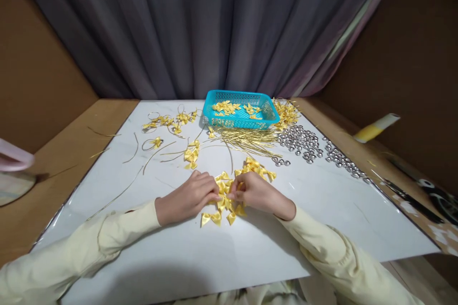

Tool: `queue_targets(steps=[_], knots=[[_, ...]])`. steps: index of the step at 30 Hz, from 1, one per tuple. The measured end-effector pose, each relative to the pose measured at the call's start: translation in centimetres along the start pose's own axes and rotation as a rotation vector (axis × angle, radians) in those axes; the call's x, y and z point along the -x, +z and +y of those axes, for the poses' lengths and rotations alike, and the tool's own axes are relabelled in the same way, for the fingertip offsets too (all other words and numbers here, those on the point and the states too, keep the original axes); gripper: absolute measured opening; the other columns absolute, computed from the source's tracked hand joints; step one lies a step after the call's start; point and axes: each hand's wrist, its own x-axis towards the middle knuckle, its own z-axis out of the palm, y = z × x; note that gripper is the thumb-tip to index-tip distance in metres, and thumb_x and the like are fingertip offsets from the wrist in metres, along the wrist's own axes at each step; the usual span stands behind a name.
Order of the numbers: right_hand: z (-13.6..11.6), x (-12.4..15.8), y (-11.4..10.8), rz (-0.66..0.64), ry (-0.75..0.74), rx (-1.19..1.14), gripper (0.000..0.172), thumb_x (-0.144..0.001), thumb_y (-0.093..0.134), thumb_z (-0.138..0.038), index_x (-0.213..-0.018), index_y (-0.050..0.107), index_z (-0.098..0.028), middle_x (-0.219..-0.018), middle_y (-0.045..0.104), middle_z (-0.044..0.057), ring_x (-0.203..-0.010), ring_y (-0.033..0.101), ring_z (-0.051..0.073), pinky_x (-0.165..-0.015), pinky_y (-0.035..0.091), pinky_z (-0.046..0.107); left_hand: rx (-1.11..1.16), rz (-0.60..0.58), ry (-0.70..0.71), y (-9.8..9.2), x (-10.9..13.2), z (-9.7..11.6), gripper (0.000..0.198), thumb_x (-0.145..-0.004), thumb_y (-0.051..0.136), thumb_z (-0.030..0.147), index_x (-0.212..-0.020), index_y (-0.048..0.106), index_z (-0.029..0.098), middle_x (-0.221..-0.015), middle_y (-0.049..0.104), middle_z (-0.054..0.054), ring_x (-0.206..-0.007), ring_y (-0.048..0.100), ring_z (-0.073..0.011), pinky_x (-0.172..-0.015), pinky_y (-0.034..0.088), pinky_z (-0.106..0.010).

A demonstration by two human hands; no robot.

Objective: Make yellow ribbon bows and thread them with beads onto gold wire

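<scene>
Several small yellow ribbon bows [215, 218] lie in a loose pile at the near middle of the white table sheet [171, 257]. My left hand [193, 194] reaches in from the left, its fingers pinched together at one yellow bow [224, 201] in the pile. From the right, my right hand [255, 190] pinches at the same bow, thumb and forefinger close to the left fingertips. More yellow bows [255, 167] lie just beyond my right hand, partly hidden by it. Another cluster of bows [192, 153] sits beyond my left hand.
A turquoise basket [240, 125] with yellow bows stands at the back. Before it lies a bundle of gold cords [246, 140]; silver beads [300, 142] are spread to the right. Bows on cord loops [157, 143] lie at left. Scissors [411, 200] rest on the right edge.
</scene>
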Motion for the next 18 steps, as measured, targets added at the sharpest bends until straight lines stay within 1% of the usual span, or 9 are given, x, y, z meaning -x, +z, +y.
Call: queue_targets(steps=[2, 5, 6, 8, 10, 12, 15, 17, 18], knots=[[-0.1, -0.1, -0.1, 0.028, 0.002, -0.039, 0.009, -0.073, 0.063, -0.020, -0.067, 0.063, -0.013, -0.055, 0.061, 0.001, -0.048, 0.051, 0.010, -0.047, 0.035, 0.019, 0.144, -0.025, -0.106, -1.3, -0.2, -0.5, 0.021, -0.096, 0.040, 0.026, -0.085, 0.055, 0.017, -0.079, 0.060, -0.001, -0.075, 0.053, -0.0153, -0.073, 0.037, -0.029], [-0.4, 0.0, -0.4, 0.073, 0.009, -0.086, 0.009, -0.076, 0.061, -0.022, -0.078, 0.060, -0.014, -0.047, 0.050, -0.005, -0.042, 0.041, 0.007, -0.042, 0.029, 0.018, 0.312, -0.075, -0.290, -3.6, -0.4, -2.3, 0.019, -0.095, 0.039, 0.027, -0.096, 0.057, 0.020, -0.072, 0.063, 0.001, -0.063, 0.056, -0.0136, -0.063, 0.041, -0.025], [-0.5, 0.1, -0.5, 0.090, 0.008, -0.101, 0.011, -0.077, 0.060, -0.024, -0.082, 0.058, -0.014, -0.045, 0.045, -0.008, -0.040, 0.037, 0.007, -0.041, 0.027, 0.018, 0.285, -0.019, -0.339, -4.2, -0.3, -3.2, 0.019, -0.094, 0.040, 0.028, -0.097, 0.057, 0.020, -0.074, 0.064, 0.001, -0.063, 0.057, -0.0143, -0.062, 0.042, -0.026], [-0.7, 0.2, -0.7, 0.118, 0.001, -0.151, 0.013, -0.079, 0.057, -0.026, -0.087, 0.055, -0.016, -0.043, 0.037, -0.011, -0.038, 0.031, 0.006, -0.039, 0.024, 0.018, 0.113, 0.130, -0.347, -4.9, -0.2, -4.9, 0.019, -0.092, 0.045, 0.031, -0.096, 0.059, 0.019, -0.092, 0.066, -0.004, -0.085, 0.059, -0.0193, -0.075, 0.044, -0.031], [-0.8, 0.3, -0.7, 0.142, -0.014, -0.215, 0.013, -0.081, 0.056, -0.028, -0.088, 0.053, -0.017, -0.042, 0.033, -0.012, -0.038, 0.028, 0.006, -0.039, 0.023, 0.018, -0.072, 0.212, -0.329, -4.7, 0.0, -6.5, 0.023, -0.091, 0.044, 0.033, -0.102, 0.058, 0.018, -0.104, 0.063, -0.009, -0.101, 0.054, -0.0252, -0.087, 0.040, -0.041], [-0.8, 0.3, -0.5, 0.167, -0.040, -0.256, 0.012, -0.081, 0.055, -0.027, -0.087, 0.051, -0.018, -0.041, 0.031, -0.013, -0.038, 0.026, 0.007, -0.039, 0.022, 0.018, -0.134, 0.187, -0.333, -4.2, 0.1, -7.6, 0.025, -0.089, 0.047, 0.034, -0.104, 0.058, 0.017, -0.104, 0.062, -0.010, -0.102, 0.053, -0.0271, -0.088, 0.040, -0.045], [-0.5, 0.2, -0.2, 0.213, -0.095, -0.247, 0.009, -0.083, 0.051, -0.026, -0.086, 0.050, -0.018, -0.041, 0.028, -0.013, -0.038, 0.025, 0.007, -0.040, 0.022, 0.018, -0.131, 0.176, -0.339, -3.4, 0.0, -8.1, 0.023, -0.089, 0.046, 0.033, -0.098, 0.057, 0.015, -0.094, 0.063, -0.010, -0.091, 0.057, -0.0245, -0.082, 0.044, -0.041], [-0.4, 0.2, 0.0, 0.274, -0.162, -0.224, 0.008, -0.085, 0.049, -0.026, -0.087, 0.049, -0.019, -0.042, 0.029, -0.012, -0.039, 0.027, 0.008, -0.041, 0.024, 0.019, -0.126, 0.200, -0.344, -3.3, -0.1, -7.5, 0.020, -0.090, 0.044, 0.031, -0.095, 0.056, 0.015, -0.090, 0.062, -0.008, -0.085, 0.058, -0.0221, -0.078, 0.046, -0.037], [-0.3, 0.2, 0.1, 0.319, -0.209, -0.201, 0.009, -0.086, 0.048, -0.027, -0.088, 0.049, -0.019, -0.044, 0.032, -0.011, -0.040, 0.030, 0.008, -0.042, 0.026, 0.019, -0.125, 0.216, -0.342, -3.3, -0.2, -6.9, 0.019, -0.091, 0.043, 0.030, -0.095, 0.055, 0.016, -0.090, 0.061, -0.008, -0.084, 0.058, -0.0212, -0.077, 0.047, -0.035]])
